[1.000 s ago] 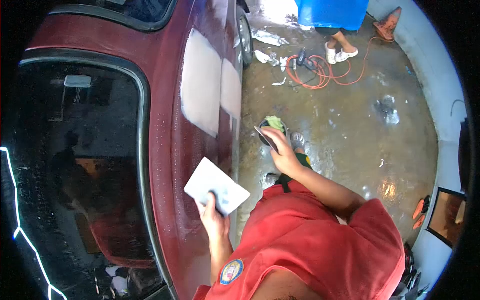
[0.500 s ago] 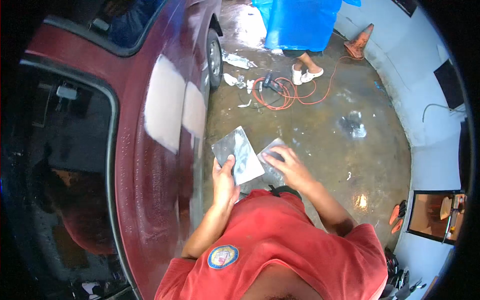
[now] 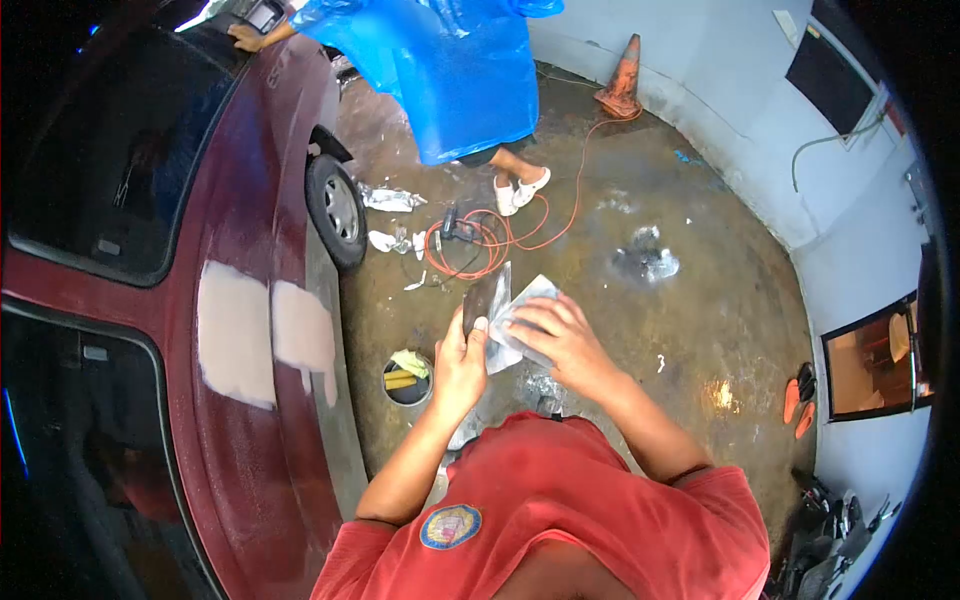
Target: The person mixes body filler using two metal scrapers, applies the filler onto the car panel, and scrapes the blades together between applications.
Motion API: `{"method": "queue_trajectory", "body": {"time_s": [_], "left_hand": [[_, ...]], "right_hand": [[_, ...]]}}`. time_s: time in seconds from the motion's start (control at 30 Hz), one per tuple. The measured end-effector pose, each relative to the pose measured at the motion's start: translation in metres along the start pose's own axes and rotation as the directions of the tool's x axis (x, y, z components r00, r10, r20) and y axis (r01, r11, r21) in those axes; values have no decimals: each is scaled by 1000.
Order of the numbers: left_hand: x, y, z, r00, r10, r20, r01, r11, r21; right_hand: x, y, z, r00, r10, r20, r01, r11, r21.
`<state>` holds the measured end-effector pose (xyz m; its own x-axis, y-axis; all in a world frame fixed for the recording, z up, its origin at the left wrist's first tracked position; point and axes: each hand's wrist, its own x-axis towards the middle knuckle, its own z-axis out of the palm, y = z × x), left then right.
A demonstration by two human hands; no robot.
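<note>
My left hand (image 3: 458, 372) grips a flat putty board (image 3: 480, 298), thumb on its face; it is dark grey with whitish smears and seen steeply tilted. In my right hand (image 3: 572, 350) is a flat, pale grey putty spreader (image 3: 538, 290), with my fingers spread across its back. The spreader lies against or just over the board's right side; whether they touch I cannot tell. To the left stands a dark red car (image 3: 225, 450) with two pale filler patches, one (image 3: 232, 335) on the upper panel and another (image 3: 303, 330) lower.
A bucket (image 3: 408, 398) with a cloth and yellow pieces stands by the car. Ahead, a person in a blue plastic cover (image 3: 470, 80) rests a hand on the car. An orange hose (image 3: 465, 265) coils on the wet floor (image 3: 590, 260). A traffic cone (image 3: 622, 80) stands by the wall.
The board has turned from face-up to steeply tilted, and the spreader has come over its right side. My view has shifted, bringing the bucket into sight.
</note>
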<state>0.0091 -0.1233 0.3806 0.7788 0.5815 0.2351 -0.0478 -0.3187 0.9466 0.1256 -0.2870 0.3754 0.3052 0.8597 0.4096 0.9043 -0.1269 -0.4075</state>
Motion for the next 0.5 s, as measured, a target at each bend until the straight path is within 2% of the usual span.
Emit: {"method": "queue_trajectory", "body": {"time_s": [0.1,0.17,0.23,0.37,0.4,0.5], "left_hand": [[7,10,32,983,-182,32,180,982,62],[12,-9,57,998,47,-45,-43,996,74],[17,12,69,999,-51,6,50,990,136],[32,31,91,996,-73,45,66,988,140],[35,28,96,1000,-1,26,-3,988,155],[43,37,109,998,-40,40,32,982,184]], "right_hand": [[-18,21,-9,1000,-19,2,19,999,32],[-30,33,-17,999,-34,37,32,999,42],[-38,42,-25,997,-56,55,54,998,45],[-45,53,-41,993,-76,94,69,995,69],[-46,54,-43,989,-86,121,80,995,53],[-56,61,-42,987,-105,120,100,994,48]]}}
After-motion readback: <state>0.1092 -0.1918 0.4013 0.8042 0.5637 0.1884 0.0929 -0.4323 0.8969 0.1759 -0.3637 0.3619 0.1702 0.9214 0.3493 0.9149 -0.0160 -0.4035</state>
